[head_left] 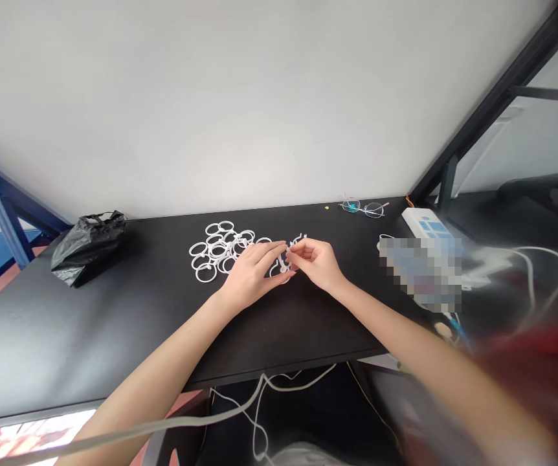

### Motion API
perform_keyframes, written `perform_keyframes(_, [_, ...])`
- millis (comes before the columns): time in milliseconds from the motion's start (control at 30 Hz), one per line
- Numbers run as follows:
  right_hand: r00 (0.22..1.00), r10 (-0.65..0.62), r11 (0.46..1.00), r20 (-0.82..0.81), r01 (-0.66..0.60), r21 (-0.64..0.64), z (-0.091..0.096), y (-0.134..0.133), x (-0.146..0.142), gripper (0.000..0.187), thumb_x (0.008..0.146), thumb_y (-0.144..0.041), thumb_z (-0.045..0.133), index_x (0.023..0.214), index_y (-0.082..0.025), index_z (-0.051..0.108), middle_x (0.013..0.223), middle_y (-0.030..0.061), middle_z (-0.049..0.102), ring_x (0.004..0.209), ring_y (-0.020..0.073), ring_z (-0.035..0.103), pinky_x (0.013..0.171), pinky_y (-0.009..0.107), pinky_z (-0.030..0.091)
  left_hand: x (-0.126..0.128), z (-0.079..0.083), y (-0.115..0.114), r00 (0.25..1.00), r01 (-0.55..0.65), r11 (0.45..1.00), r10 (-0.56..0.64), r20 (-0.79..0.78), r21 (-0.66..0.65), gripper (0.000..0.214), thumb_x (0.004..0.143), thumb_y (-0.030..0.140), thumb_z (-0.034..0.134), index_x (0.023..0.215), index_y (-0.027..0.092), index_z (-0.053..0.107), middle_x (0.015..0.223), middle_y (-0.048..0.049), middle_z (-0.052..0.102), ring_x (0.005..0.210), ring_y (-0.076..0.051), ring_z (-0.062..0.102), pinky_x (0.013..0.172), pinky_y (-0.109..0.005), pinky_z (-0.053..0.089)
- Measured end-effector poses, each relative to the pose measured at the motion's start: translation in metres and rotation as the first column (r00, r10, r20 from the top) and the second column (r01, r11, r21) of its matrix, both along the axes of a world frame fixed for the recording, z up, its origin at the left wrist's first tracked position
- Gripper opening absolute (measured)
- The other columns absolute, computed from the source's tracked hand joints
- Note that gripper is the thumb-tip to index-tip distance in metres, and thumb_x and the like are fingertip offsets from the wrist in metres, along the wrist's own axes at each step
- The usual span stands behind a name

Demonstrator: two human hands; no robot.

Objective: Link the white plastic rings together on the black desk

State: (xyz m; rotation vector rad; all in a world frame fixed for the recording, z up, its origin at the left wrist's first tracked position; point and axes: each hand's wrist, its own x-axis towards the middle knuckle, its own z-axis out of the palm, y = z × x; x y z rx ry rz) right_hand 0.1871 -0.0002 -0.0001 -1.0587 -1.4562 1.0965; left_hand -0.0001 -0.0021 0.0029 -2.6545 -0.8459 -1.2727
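Observation:
A heap of several white plastic rings lies on the black desk near the wall. Just right of the heap, my left hand and my right hand meet over a white ring piece, and the fingertips of both hands pinch it. A few more white pieces lie just behind my right hand's fingers. How the held piece is shaped is partly hidden by my fingers.
A crumpled black plastic bag sits at the desk's left. Glasses lie near the wall on the right, beside a white power strip with cables. White cords hang below the front edge.

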Motion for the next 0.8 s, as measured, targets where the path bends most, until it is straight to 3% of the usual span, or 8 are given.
perform_keyframes(133, [0.998, 0.055, 0.992, -0.034, -0.058, -0.108, 0.0013, -0.0013, -0.0024, 0.034, 0.071, -0.047, 0.078, 0.077, -0.016, 0.065, 0.066, 0.0028, 0.068, 0.056, 0.0162, 0.067, 0.059, 0.032, 0.059, -0.0031, -0.0023, 0.0034, 0.999, 0.029, 0.999, -0.028, 0.028, -0.03, 0.032, 0.096, 0.032, 0.055, 0.125, 0.018, 0.056, 0.115, -0.014, 0.068, 0.104, -0.023, 0.067, 0.087, -0.038, 0.057])
perform_keyframes(333, [0.967, 0.128, 0.928, -0.218, -0.194, -0.318, 0.0075, -0.0026, -0.0064, 0.043, 0.065, -0.044, 0.084, 0.093, -0.016, 0.068, 0.068, 0.0018, 0.071, 0.058, 0.0139, 0.068, 0.061, 0.029, 0.059, -0.0064, -0.0035, 0.0033, 0.995, 0.027, 0.999, -0.024, 0.094, -0.033, 0.025, 0.099, 0.022, 0.048, 0.121, 0.017, 0.06, 0.116, -0.0126, 0.068, 0.106, -0.022, 0.067, 0.088, -0.036, 0.059])
perform_keyframes(433, [0.96, 0.141, 0.922, -0.242, -0.217, -0.321, 0.0084, -0.0025, -0.0062, 0.039, 0.067, -0.046, 0.082, 0.085, -0.014, 0.07, 0.066, 0.0007, 0.068, 0.055, 0.0112, 0.064, 0.056, 0.025, 0.057, -0.0042, -0.0028, 0.0013, 0.993, 0.051, 0.998, -0.047, 0.11, -0.032, 0.024, 0.099, 0.02, 0.048, 0.119, 0.016, 0.061, 0.114, -0.0119, 0.069, 0.104, -0.021, 0.068, 0.087, -0.034, 0.059])
perform_keyframes(633, [0.978, 0.097, 0.957, -0.184, -0.143, -0.251, 0.0047, -0.0028, -0.0059, 0.039, 0.068, -0.049, 0.081, 0.076, -0.012, 0.07, 0.062, 0.0016, 0.067, 0.05, 0.011, 0.062, 0.052, 0.025, 0.056, -0.0008, -0.0003, 0.0009, 0.993, 0.076, 0.996, -0.072, 0.091, -0.05, 0.032, 0.098, 0.021, 0.051, 0.129, 0.015, 0.056, 0.12, -0.0151, 0.067, 0.105, -0.023, 0.066, 0.085, -0.038, 0.059])
perform_keyframes(800, [0.977, 0.138, 0.957, -0.164, -0.174, -0.232, 0.0043, -0.0047, -0.006, 0.04, 0.069, -0.051, 0.079, 0.077, -0.013, 0.069, 0.063, 0.002, 0.068, 0.051, 0.0117, 0.063, 0.053, 0.026, 0.056, -0.0001, 0.0021, 0.0007, 0.985, 0.129, 0.987, -0.116, 0.125, -0.094, 0.026, 0.098, 0.018, 0.048, 0.121, 0.015, 0.062, 0.118, -0.0149, 0.069, 0.103, -0.023, 0.067, 0.086, -0.038, 0.057])
